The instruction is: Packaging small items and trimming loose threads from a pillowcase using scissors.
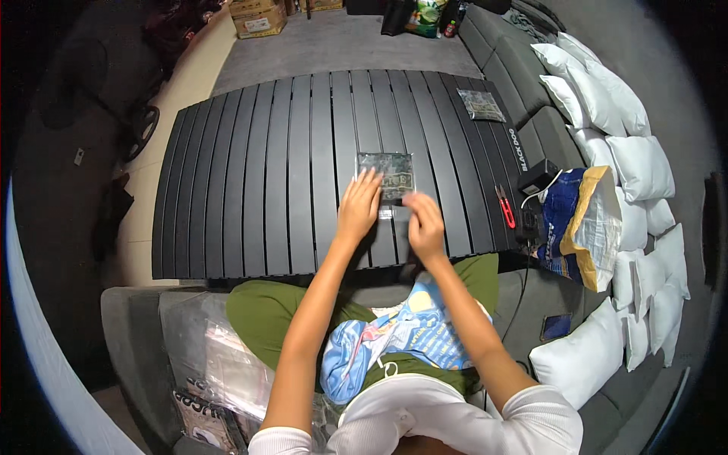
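Observation:
A dark, flat folded item in a clear plastic bag [395, 168] lies on the black slatted table [250, 174], a pale printed patch showing through. My left hand [358, 206] rests on the bag's left side with its fingers stretched out flat. At the lower right corner of the bag, my right hand [425, 226] is closed, fingers curled in and a little blurred; what its fingertips hold, if anything, cannot be made out. A small pale label strip [386, 214] shows between the hands at the bag's lower edge.
Another bagged dark item [481, 105] lies at the table's far right. Red-handled snips [506, 208] and a black box [538, 177] sit by the right edge, beside a blue-and-tan sack [580, 224]. White pillows [641, 167] line the grey sofa. Clear plastic bags [235, 368] lie at my left.

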